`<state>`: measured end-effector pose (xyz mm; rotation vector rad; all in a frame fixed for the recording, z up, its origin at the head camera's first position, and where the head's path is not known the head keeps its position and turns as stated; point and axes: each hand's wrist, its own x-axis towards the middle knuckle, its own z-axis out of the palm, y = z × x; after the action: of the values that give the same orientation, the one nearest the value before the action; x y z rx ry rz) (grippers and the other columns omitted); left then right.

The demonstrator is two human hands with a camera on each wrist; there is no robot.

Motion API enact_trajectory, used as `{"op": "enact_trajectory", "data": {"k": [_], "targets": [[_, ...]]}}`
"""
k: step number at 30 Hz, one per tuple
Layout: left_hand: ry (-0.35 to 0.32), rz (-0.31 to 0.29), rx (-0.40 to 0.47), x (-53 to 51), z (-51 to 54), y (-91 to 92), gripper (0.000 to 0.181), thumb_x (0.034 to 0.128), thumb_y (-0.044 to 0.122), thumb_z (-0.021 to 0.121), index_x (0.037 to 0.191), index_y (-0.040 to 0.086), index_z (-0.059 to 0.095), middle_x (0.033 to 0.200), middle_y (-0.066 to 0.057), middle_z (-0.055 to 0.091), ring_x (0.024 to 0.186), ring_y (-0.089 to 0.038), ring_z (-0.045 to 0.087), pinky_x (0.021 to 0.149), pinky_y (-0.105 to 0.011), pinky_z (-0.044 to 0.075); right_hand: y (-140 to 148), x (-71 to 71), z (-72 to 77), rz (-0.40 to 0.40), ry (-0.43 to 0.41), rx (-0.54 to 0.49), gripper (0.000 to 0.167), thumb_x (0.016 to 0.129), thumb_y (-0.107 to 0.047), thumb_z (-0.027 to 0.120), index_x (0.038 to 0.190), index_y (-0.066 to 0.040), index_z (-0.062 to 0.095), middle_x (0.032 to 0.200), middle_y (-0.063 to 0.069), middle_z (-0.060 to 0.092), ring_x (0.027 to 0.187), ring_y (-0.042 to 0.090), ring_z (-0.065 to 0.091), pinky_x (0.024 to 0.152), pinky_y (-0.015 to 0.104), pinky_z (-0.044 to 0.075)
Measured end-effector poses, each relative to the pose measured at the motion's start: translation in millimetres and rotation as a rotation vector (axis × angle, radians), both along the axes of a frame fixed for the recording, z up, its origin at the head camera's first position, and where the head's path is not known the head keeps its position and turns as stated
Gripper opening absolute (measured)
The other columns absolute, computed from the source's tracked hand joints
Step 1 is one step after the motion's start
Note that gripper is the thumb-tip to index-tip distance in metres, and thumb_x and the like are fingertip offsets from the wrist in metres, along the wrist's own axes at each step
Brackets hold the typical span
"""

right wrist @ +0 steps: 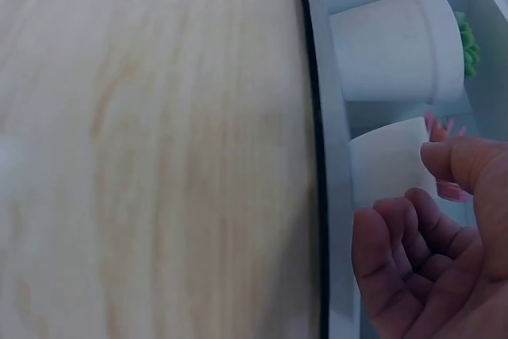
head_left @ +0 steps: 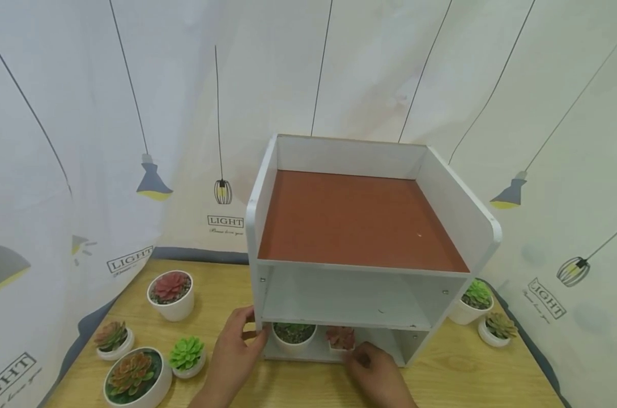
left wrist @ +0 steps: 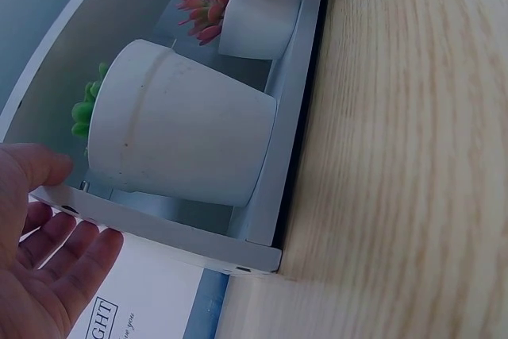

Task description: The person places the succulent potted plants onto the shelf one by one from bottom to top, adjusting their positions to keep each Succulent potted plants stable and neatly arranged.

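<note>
Left hand (head_left: 237, 348) and right hand (head_left: 377, 371) are seen bare; a thumb (right wrist: 460, 160) and rounded fingertips (right wrist: 367, 224) are visible on each.

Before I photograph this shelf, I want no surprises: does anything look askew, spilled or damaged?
Nothing looks spilled or toppled. The shelf shows a pale speck on its brown top and a dark curved mark on the board below, odd against mostly plain surfaces; dirt or damage, I can't tell.

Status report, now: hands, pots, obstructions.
Left hand around left side panel. Right hand at small pot, upright on bottom shelf. Possible obstacle: larger pot between both hands.
</note>
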<state>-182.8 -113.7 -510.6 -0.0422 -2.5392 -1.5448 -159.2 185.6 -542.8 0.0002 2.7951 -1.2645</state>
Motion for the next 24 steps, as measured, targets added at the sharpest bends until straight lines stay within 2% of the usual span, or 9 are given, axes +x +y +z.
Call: {"op": "enact_trajectory", "data": {"k": [4,9,17,24], "targets": [[0.0,-0.004,0.002,-0.4,0.4,-0.3,0.044,0.0947,0.011,0.076,0.135,0.019,0.062,0.129,0.002,0.061,0.118,-0.019,0.063,0.09,-0.024,0.063,4.2,1.6,3.7,-0.004,0.011,0.015,0.021,0.095,-0.038,0.073,0.095,-0.017,0.072,0.086,-0.006,0.069,0.081,0.008,0.06,0.071,0.025,0.053],[0.004,-0.008,0.001,-0.9,2.5,0.1,0.044,0.095,0.01,0.075,0.135,0.019,0.061,0.129,0.001,0.061,0.118,-0.02,0.063,0.09,-0.024,0.063,11.0,4.1,15.5,-0.019,-0.007,0.024,0.017,0.095,-0.034,0.073,0.093,-0.017,0.071,0.084,-0.006,0.067,0.078,0.009,0.057,0.067,0.024,0.05],[0.005,-0.005,0.002,0.3,1.3,0.2,0.044,0.0946,0.009,0.076,0.135,0.02,0.061,0.129,0.001,0.061,0.118,-0.02,0.063,0.089,-0.022,0.062,21.2,9.7,29.6,-0.099,-0.077,0.022,0.022,0.098,-0.038,0.071,0.094,-0.016,0.07,0.08,-0.004,0.063,0.074,0.012,0.054,0.061,0.024,0.046],[0.016,-0.007,0.001,0.4,1.5,0.7,0.045,0.0945,0.009,0.076,0.136,0.019,0.061,0.13,0.0,0.061,0.118,-0.02,0.063,0.089,-0.023,0.062,35.5,12.8,38.3,-0.158,-0.08,-0.012,0.025,0.099,-0.037,0.07,0.091,-0.013,0.068,0.072,-0.002,0.059,0.065,0.013,0.055,0.054,0.026,0.046]]}}
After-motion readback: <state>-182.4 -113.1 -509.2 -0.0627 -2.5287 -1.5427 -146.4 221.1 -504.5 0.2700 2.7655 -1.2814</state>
